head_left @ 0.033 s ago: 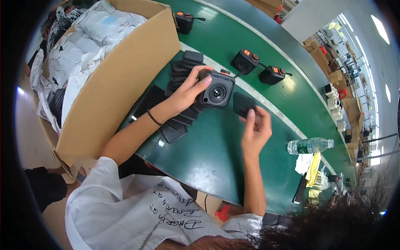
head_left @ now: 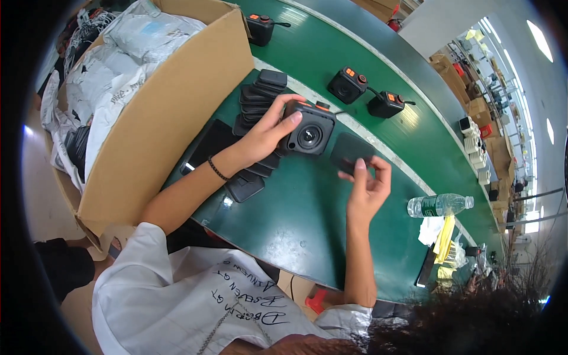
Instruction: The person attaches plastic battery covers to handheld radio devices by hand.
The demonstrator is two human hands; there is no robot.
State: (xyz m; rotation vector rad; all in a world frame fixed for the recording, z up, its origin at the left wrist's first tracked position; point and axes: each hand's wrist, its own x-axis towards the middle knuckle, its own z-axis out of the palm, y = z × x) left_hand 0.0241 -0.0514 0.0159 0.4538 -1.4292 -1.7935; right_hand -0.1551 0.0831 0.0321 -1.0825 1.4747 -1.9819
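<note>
Head view: a long green table (head_left: 307, 213) curves away through a big bright room with boxes at the far side. A black camera (head_left: 309, 131) with orange buttons sits on the table. The left hand (head_left: 267, 135) wraps its fingers over the camera's left side and top. Just right of the camera, the right hand (head_left: 367, 183) pinches a flat black pad (head_left: 350, 151). Left of the camera lie a stack of pads (head_left: 260, 97) and a big box (head_left: 171, 112).
</note>
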